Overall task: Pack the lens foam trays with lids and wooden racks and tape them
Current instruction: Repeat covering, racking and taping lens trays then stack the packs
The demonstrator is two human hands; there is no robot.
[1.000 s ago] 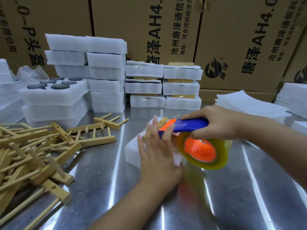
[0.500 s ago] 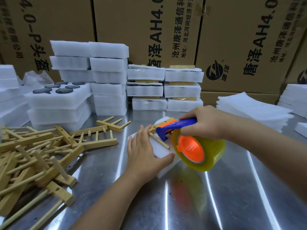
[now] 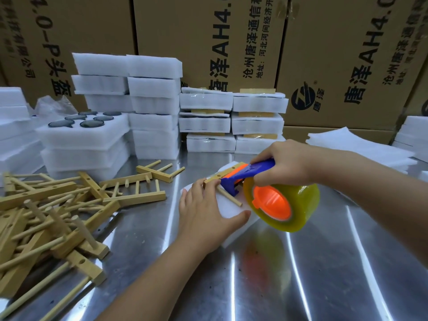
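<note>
Head view: your left hand (image 3: 203, 218) flat, pressing tray (image 3: 228, 208); right hand (image 3: 284, 163) wrapped round tape gun (image 3: 245, 176). Risk: rack (image 3: 225, 173) may slide w/ tape pull.

1. Big brown cardboard boxes (image 3: 185, 31) fill the whole back, standing side by side. Black Chinese print and "AH4" run sideways up them.
2. The box right of centre has a round black logo (image 3: 303, 96) low on its face.
3. A lower flat carton (image 3: 335, 135) sits at the foot of that box and is mostly hidden.
4. A shiny steel table (image 3: 301, 286) runs under everything, with long bright light streaks across it and a blurry orange-yellow reflection (image 3: 261, 256) near the middle.
5. Crumpled clear plastic (image 3: 53, 107) is bunched up far left, near the boxes.
</note>
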